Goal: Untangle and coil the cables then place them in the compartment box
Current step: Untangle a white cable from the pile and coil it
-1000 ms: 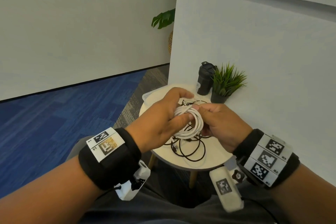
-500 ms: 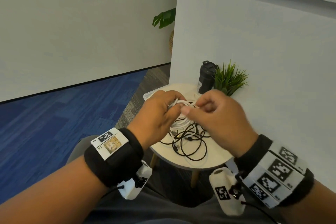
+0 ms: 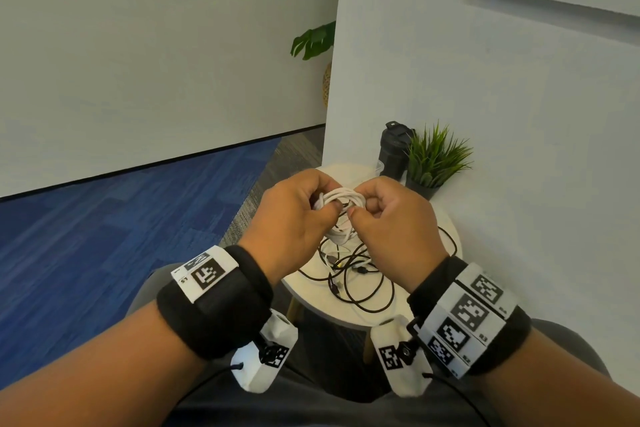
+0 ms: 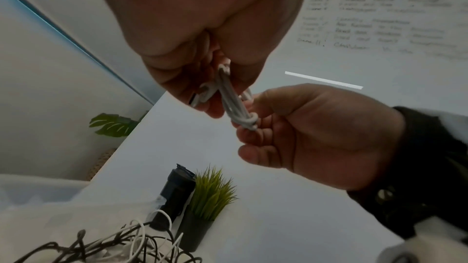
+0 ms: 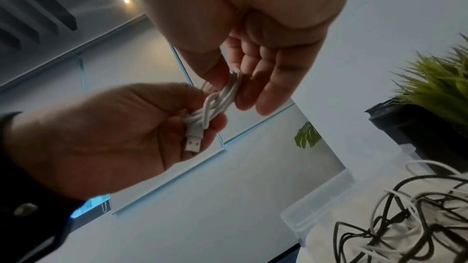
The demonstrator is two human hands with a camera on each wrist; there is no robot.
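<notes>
1. Cables are the job here, and the white cable (image 3: 341, 199) is the one in hand: a tight bundle of loops held in the air above the middle of the round surface (image 3: 446, 225), between both hands.
2. Left hand (image 3: 294, 215) has its fingers (image 5: 192, 107) curled round one end of the bundle, with the USB plug (image 5: 193, 142) hanging out below the grip in the right wrist view.
3. Right hand (image 3: 388, 218) pinches the other end between thumb and fingers (image 4: 249, 107), which are narrow and curled round the strands.
4. Against a second ago, the bundle looks smaller and tighter. Then it hung as a wider, looser ring between the hands; half a second ago the right hand was lifted over it, as if passing a turn.
5. My reading is that the coiling of this cable is nearly finished, with the tail now wrapped round the loops to lock them.
6. Black cables (image 3: 360, 281) lie in a tangle with a thin white lead on the near half of the surface, untouched.
7. Compartment box (image 5: 316, 215) is the clear plastic tray at the far left edge, mostly hidden behind the hands in the head view.
8. Likely next comes setting the coil into a compartment; the risk is that the wrap springs loose on release.
</notes>
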